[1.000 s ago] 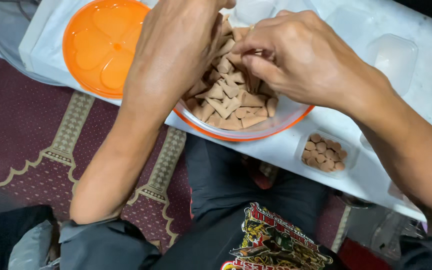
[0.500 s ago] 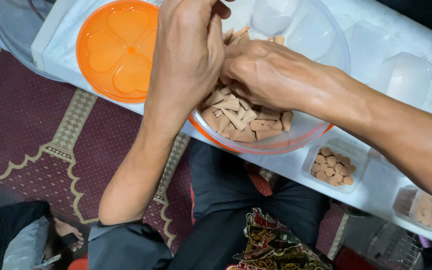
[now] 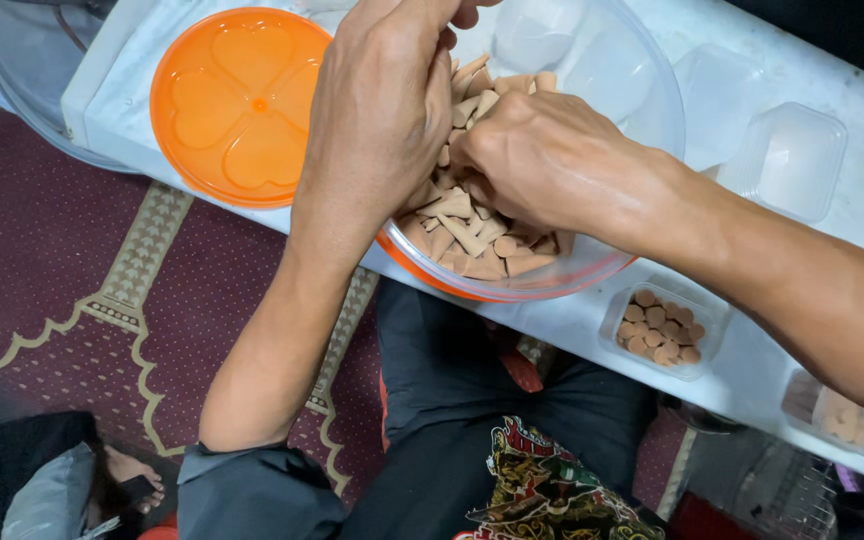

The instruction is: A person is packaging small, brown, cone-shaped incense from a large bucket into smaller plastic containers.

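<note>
both hands dig into a clear bowl [image 3: 642,110] of tan cones [image 3: 467,235] at the table's near edge; left hand [image 3: 382,110] and right hand [image 3: 542,165] fingers curl closed among cones, orange lid [image 3: 237,105] just left.

**A:** what's in the clear round bowl [image 3: 642,110]?

**B:** a heap of small tan cone pieces [image 3: 472,235], piled every which way against the near wall. Bowl has an orange rim and sits on the white table edge, just beside a flat orange lid [image 3: 237,105] with a heart pattern.
</note>
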